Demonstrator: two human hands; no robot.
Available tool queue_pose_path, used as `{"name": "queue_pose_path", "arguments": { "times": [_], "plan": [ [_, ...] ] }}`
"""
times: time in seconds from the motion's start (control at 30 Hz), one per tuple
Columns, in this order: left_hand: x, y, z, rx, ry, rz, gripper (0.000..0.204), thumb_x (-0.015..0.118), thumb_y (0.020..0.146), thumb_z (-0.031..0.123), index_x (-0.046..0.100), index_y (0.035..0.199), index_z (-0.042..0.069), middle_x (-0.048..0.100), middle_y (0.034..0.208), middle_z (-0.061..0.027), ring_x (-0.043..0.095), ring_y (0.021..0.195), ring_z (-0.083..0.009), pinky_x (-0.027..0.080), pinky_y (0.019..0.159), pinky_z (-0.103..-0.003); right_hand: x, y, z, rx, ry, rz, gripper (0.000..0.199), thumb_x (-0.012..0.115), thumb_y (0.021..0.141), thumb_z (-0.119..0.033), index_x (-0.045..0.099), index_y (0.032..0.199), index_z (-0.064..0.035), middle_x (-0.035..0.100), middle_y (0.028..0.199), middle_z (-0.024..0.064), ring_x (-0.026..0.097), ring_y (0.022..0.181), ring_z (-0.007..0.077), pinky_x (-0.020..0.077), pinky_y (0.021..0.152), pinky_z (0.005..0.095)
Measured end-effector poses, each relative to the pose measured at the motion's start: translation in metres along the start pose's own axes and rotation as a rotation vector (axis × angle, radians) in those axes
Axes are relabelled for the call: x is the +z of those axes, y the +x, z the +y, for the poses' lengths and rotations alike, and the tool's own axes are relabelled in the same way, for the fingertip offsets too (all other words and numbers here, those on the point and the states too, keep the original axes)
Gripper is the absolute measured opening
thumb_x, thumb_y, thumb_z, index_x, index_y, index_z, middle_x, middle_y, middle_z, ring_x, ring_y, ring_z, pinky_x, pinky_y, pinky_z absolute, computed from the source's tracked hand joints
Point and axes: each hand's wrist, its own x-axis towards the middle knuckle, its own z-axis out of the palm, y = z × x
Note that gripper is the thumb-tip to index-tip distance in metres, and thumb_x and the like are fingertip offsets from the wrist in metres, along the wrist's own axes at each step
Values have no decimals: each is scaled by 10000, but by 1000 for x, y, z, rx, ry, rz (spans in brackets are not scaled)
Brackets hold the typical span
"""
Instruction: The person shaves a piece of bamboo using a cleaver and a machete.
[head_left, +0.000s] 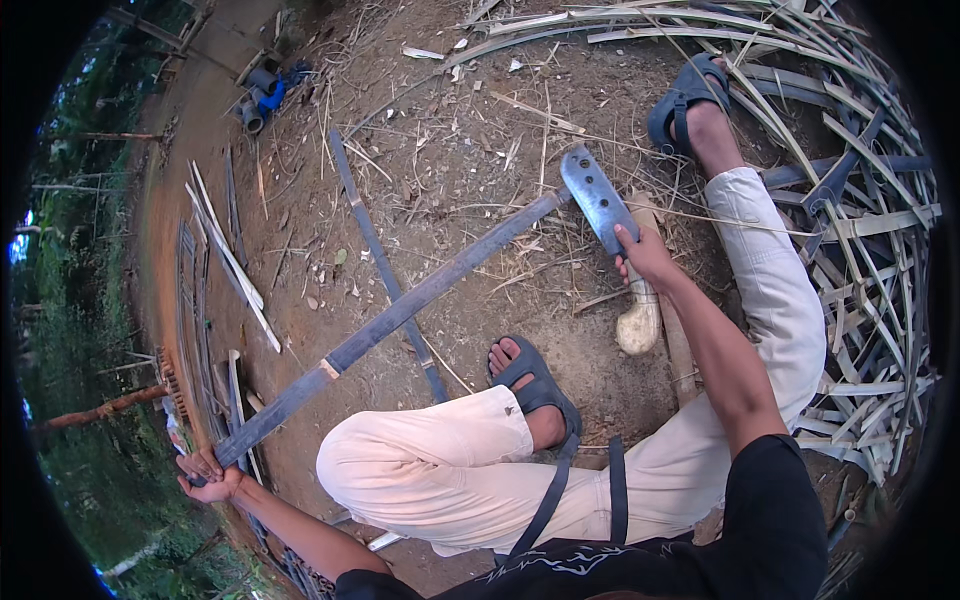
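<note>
A long dark bamboo strip [440,280] slants up across the view from my left hand [210,476], whose fingers are closed round its near end. Pale node marks show along it. My right hand [645,256] is closed on a machete [595,195] with a broad grey blade and several dark holes. The strip's far end meets the blade's left edge, or lies very close to it. Just below my right hand is a pale, rounded piece of wood [638,325]; whether it is the machete's handle or a separate piece, I cannot tell.
Another dark strip [375,245] lies on the dirt beneath the held one. Pale split strips [860,260] are heaped at the right, others [230,255] at the left. My sandalled feet [535,385] flank the work spot. Dark tubes [258,95] lie at the far left.
</note>
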Motion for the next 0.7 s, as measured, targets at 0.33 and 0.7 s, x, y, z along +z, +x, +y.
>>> {"name": "queue_pose_path", "arguments": {
  "times": [0.33,0.7],
  "plan": [
    [-5,-5,15,45,9,42,310,526,918,235,338,688,147,265,477,28,284,339,-75,258,324,-218,9,-5,6,-17,-73,-97,325,493,1046,-350,523,1023,-27,561,648,54,543,490,133,500,431,316],
    [-1,-13,27,71,22,62,285,522,901,233,341,699,146,279,489,27,276,336,-78,263,315,-216,25,-35,20,122,-31,-123,323,498,1044,-347,513,1025,-24,570,650,56,535,484,131,491,430,304]
  ]
}}
